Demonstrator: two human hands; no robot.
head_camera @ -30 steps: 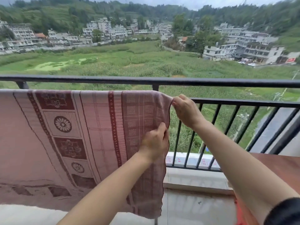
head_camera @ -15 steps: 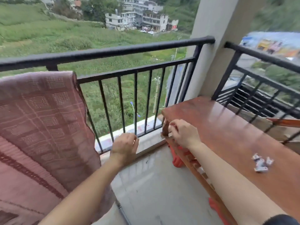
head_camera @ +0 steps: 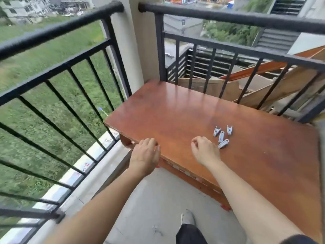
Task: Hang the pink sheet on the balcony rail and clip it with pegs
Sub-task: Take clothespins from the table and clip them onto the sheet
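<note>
The right hand hangs over the brown table with nothing in it. Just past its fingers lie four small grey pegs, with only bare wood between. In front of the left hand the table top is bare too. Far past both hands the black rail and its bars block the way.

Reddish-brown wooden surface in the balcony corner, pale pillar at its far left corner, cardboard and boards beyond its far edge, grey concrete floor, grassy field below.
</note>
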